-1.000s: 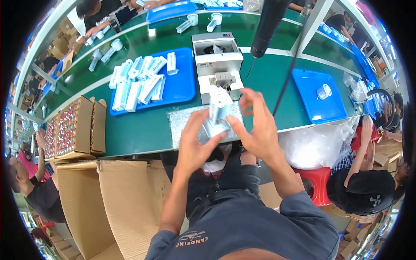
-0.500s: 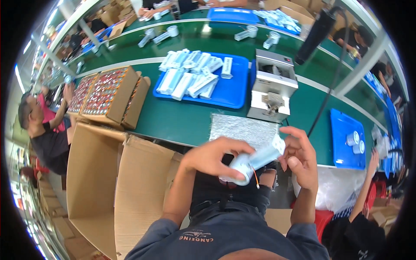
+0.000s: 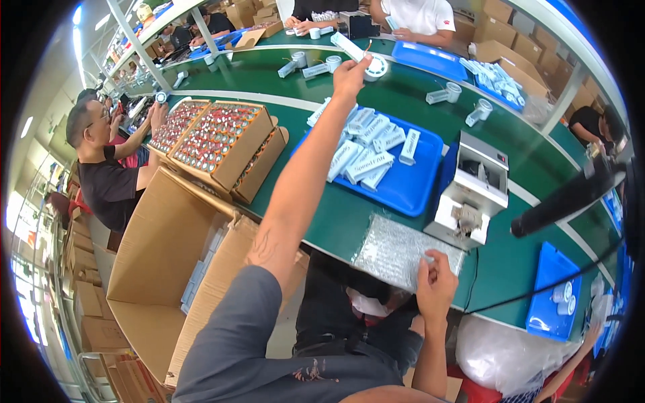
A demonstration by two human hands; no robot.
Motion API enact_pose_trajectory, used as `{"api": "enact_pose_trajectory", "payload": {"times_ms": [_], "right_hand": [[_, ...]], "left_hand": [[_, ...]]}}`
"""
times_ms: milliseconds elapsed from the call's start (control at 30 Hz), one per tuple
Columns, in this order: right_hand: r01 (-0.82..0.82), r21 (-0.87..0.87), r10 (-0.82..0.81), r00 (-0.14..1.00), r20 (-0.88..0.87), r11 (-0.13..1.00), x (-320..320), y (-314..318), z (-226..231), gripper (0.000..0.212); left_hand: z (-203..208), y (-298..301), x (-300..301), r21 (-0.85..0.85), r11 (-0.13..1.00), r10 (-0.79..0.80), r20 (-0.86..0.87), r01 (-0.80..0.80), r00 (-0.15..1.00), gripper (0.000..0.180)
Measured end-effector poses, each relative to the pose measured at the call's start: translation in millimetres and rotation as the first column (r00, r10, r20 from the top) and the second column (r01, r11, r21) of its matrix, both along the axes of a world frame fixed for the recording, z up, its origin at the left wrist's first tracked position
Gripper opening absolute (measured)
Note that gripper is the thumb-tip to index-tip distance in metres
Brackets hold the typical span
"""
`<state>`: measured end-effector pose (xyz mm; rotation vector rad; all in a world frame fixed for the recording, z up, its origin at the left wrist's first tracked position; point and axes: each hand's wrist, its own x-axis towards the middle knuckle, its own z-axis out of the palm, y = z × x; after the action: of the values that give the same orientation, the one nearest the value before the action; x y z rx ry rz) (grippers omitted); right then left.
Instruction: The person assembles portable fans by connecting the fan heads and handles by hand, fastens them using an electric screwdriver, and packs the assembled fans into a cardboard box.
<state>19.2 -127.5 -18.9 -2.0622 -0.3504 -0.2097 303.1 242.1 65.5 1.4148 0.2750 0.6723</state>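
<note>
- One light-blue unit with a round head (image 3: 377, 69): gripped in the fingers of the left hand (image 3: 351, 79), held out past the near blue tray (image 3: 424, 181) at the green belt (image 3: 396, 87).
- Right hand (image 3: 437, 281): fingers curled over the bubble-wrap mat (image 3: 393, 252); cannot tell whether they pinch it.
- Four similar units nearby on the belt: two left of the held one, two right, including the rightmost unit (image 3: 479, 113).
- Near blue tray: heap of wrapped pale-blue bars (image 3: 363, 158), overlapping.
- Two white cylinders, one being the upper cylinder (image 3: 562, 291), in the right-hand blue tray (image 3: 545, 305).
- One boxy metal machine (image 3: 487, 190) on the smooth green worktop (image 3: 336, 218), beside the near tray.
- One black cylindrical tool (image 3: 561, 201), aslant above the worktop.
- Two brown cartons side by side, the nearer carton (image 3: 225, 148) packed with small round red-orange parts.
- One large open corrugated box (image 3: 151, 248), pale-blue flat pieces (image 3: 201, 272) inside.
- Room: co-worker in black (image 3: 107, 168) at left; two more people across the belt; crinkled clear plastic (image 3: 510, 352) below the worktop's right end.
</note>
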Motion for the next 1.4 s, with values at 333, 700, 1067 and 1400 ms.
{"api": "enact_pose_trajectory", "payload": {"times_ms": [333, 700, 1067, 1400], "right_hand": [[0.032, -0.223, 0.015, 0.979, 0.205, 0.974, -4, 9, -12, 0.010], [0.028, -0.249, 0.032, 0.972, 0.232, 0.968, -4, 12, -14, 0.013], [0.010, -0.249, 0.082, 0.932, 0.354, 0.968, -8, 21, -11, 0.008], [-0.457, 0.120, 0.440, 0.887, 0.142, 0.882, -47, -42, 34, 0.007]], "left_hand": [[-67, 227, 66, 0.447, 0.793, 0.579, -0.338, -0.415, 0.742, 0.065], [-79, 279, 50, 0.321, 0.508, 0.843, -0.375, -0.799, 0.386, 0.064], [2, 182, 50, 0.080, 0.765, 0.622, 0.168, -0.639, 0.765, 0.027], [-12, -95, -65, 0.820, 0.571, -0.124, 0.048, 0.032, 0.991, 0.022]]}}
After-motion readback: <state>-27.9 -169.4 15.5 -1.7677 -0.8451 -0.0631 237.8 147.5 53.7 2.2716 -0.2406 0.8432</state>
